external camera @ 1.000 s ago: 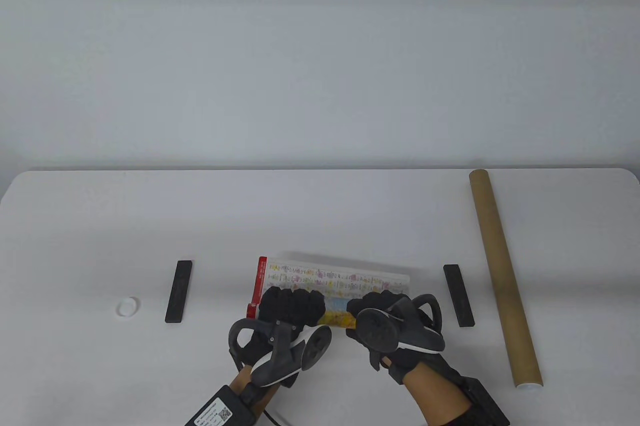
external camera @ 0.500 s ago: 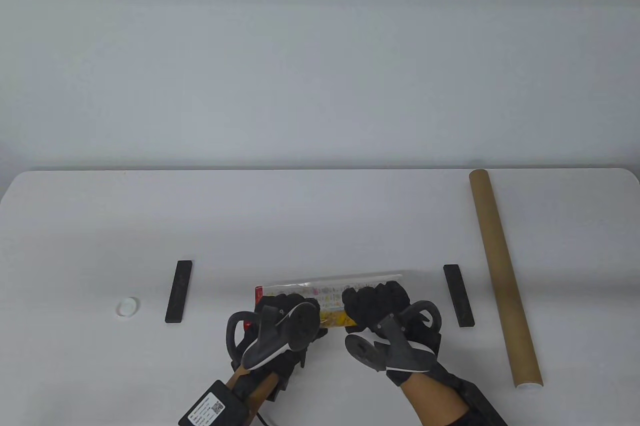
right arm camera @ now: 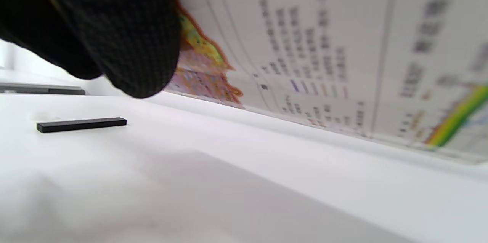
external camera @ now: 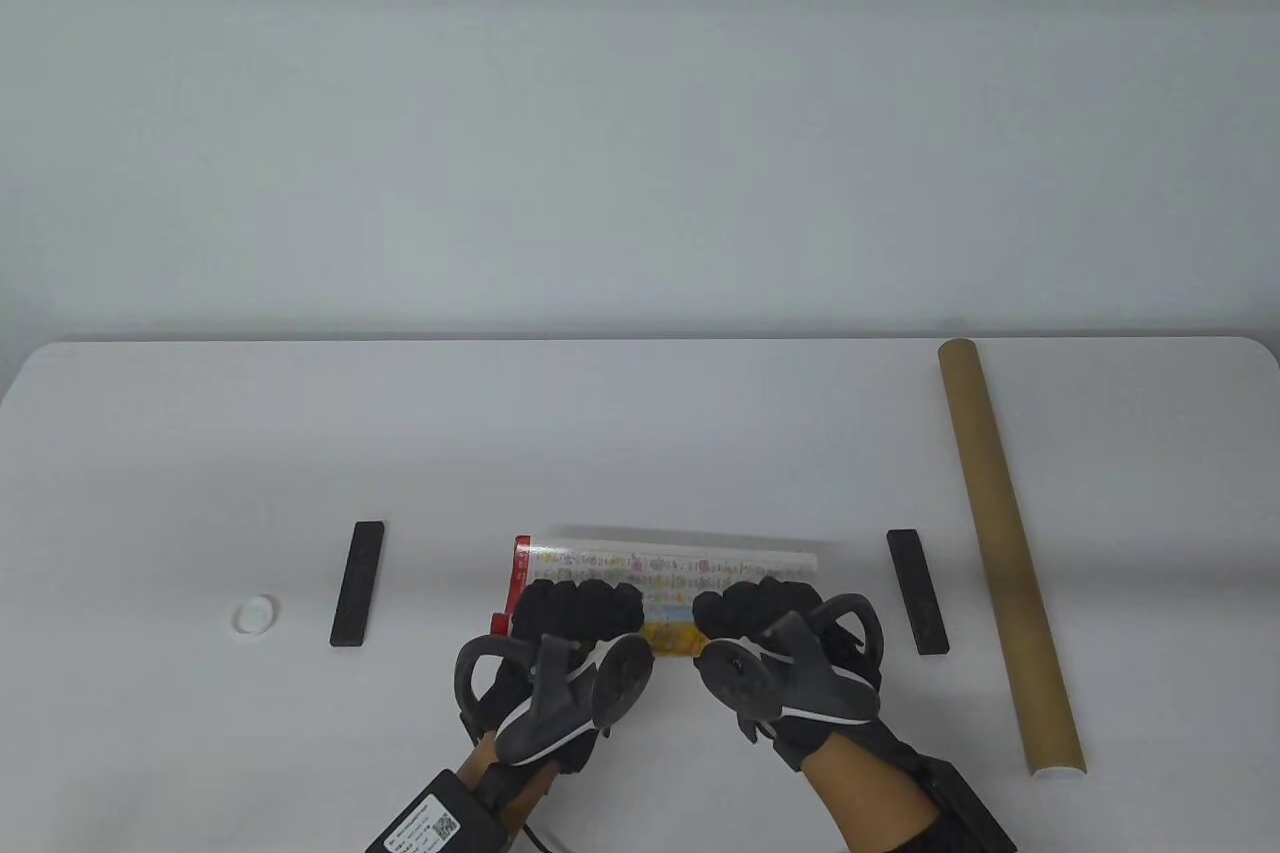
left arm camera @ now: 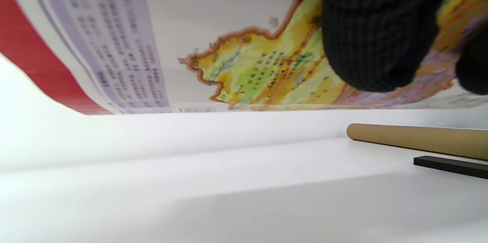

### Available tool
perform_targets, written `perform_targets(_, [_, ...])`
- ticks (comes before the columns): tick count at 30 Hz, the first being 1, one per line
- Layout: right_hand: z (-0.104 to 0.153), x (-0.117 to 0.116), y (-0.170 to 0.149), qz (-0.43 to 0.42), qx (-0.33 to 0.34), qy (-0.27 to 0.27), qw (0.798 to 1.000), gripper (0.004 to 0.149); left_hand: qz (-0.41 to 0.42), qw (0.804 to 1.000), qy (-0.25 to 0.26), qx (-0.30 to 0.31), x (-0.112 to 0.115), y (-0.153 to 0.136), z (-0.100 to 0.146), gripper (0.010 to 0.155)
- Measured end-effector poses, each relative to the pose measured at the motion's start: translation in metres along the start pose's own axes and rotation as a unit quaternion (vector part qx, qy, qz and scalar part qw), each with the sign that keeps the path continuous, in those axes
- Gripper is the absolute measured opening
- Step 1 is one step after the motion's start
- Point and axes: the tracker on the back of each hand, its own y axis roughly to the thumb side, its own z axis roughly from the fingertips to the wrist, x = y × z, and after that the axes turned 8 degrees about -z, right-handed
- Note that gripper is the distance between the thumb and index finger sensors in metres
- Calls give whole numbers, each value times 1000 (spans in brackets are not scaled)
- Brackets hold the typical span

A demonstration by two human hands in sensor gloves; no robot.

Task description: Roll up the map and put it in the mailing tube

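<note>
**Mia:** Both hands rolled forward a bit since half a second before. More of the map [external camera: 668, 565] showed past the fingers, and its far edge sat a little farther up the table [external camera: 640, 433].

**Ben:** What were the fingers doing?

**Mia:** The left hand [external camera: 578, 615] had its fingers curled over the rolled part, near the red end. The right hand [external camera: 762, 615] curled over it too, closer to the other end. Both were holding the roll. In the left wrist view a dark fingertip [left arm camera: 381, 37] pressed on the yellow part of the picture.

**Ben:** Where was the map?

**Mia:** Near the front middle of the table, lying sideways, left to right. It sat between two black bars, the left bar [external camera: 357, 583] and the right bar [external camera: 917, 591], touching neither.

**Ben:** And the mailing tube [external camera: 1005, 553]?

**Mia:** Far on the right, past the right bar. It pointed away from the person, so it lay crosswise to the roll. Its open white end faced the front.

**Ben:** So which hand was nearer?

**Mia:** The right one. I think the roll had to be turned to point the tube's way before it could slide in. A small white cap [external camera: 256, 613] sat far left
</note>
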Motion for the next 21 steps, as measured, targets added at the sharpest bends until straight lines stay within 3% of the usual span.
perform_targets(4, [-2,-2,-8,-57,-9,30,998,54,-27,999,23,5,-1,3,1,58])
perform_targets(9, [-2,-5,-9,-54,-3,36,998,55,-20,1000,-5,13,-1,3,-1,51])
perform_targets(21, [6,1,10,104,36,-46,993,63,91,990,-107,-8,10,-9,-9,48])
